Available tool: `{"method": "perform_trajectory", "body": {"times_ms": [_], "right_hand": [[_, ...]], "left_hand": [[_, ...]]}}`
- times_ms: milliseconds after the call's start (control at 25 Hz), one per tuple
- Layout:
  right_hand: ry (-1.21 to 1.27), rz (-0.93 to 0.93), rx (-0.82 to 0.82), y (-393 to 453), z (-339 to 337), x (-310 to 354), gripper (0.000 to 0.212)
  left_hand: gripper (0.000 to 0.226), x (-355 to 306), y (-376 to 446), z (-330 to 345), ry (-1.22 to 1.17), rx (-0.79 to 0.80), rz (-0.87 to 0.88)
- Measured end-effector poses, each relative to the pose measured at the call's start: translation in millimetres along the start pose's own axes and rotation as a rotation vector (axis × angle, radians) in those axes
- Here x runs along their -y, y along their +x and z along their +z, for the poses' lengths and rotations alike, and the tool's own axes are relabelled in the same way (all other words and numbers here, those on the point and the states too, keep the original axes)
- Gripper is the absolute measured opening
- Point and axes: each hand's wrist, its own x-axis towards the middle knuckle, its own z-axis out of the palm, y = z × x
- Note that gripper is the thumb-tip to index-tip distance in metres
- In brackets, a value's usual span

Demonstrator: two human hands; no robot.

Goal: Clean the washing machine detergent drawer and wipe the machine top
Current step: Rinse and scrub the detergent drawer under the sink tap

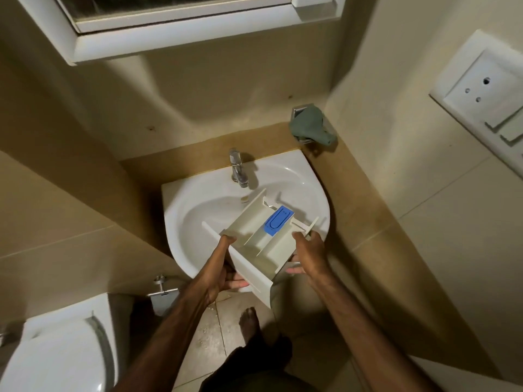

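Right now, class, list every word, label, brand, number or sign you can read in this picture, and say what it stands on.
No text can be read.
Blue insert in the detergent drawer: small raised marks, too blurred to read.
Tap, sink, wall socket plate: no lettering visible.

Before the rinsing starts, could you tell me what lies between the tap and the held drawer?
In the head view, only bare white basin lies between the tap and the detergent drawer, apart from the small overflow opening.
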Motion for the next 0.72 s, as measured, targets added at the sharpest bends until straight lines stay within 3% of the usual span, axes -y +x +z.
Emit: {"method": "perform_trajectory", "body": {"times_ms": [200,280,400,520,720], "right_hand": [[-0.067,-0.135,-0.131,20,1,6,0.018],[-0.085,-0.179,-0.152,26,5,7,0.014],[0.014,-0.096,-0.099,35,14,12,0.009],[0.029,-0.037,-0.114,40,31,15,0.021],[-0.106,-0.101,-0.346,61,31,21,0.030]], "left_hand": [[0.085,-20,9,4,0.176,0.088,-0.092],[0.084,-29,13,0,0.249,0.093,-0.095],[0.077,-40,20,-6,0.241,0.055,-0.065],[0.082,-45,30,-3,0.286,0.062,-0.093],[0.102,-55,29,10,0.334,0.185,-0.182]]}}
